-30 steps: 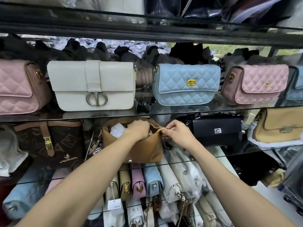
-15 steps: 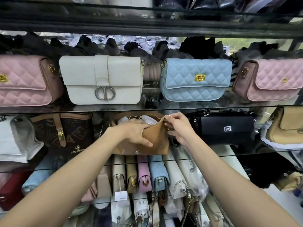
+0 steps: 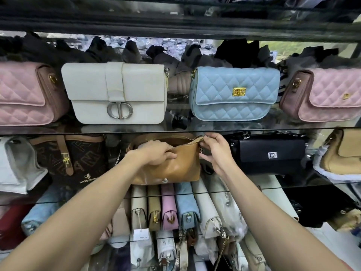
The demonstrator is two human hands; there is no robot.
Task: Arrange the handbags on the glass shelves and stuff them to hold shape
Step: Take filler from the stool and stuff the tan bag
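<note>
**Glass shelves packed with handbags**

Glass shelves [image 3: 273, 127] run the width of the display, dark bags heaped behind. On the middle shelf, between both hands, sits the tan bag [image 3: 175, 169]. The left hand [image 3: 156, 153] grips its front top edge with curled fingers; the right hand [image 3: 214, 151] pinches the zipper end at its upper corner. Above the hands stand a white bag [image 3: 117, 92] and a blue bag [image 3: 234, 92]. Right of the right hand lies a black bag [image 3: 269, 153]; left of the left hand, a brown bag [image 3: 72, 157]. Below, slim bags stand in a row.

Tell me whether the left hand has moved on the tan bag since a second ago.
Yes. The left hand has come out of the tan bag's open top and now grips its front, lower against the bag's rim.
</note>
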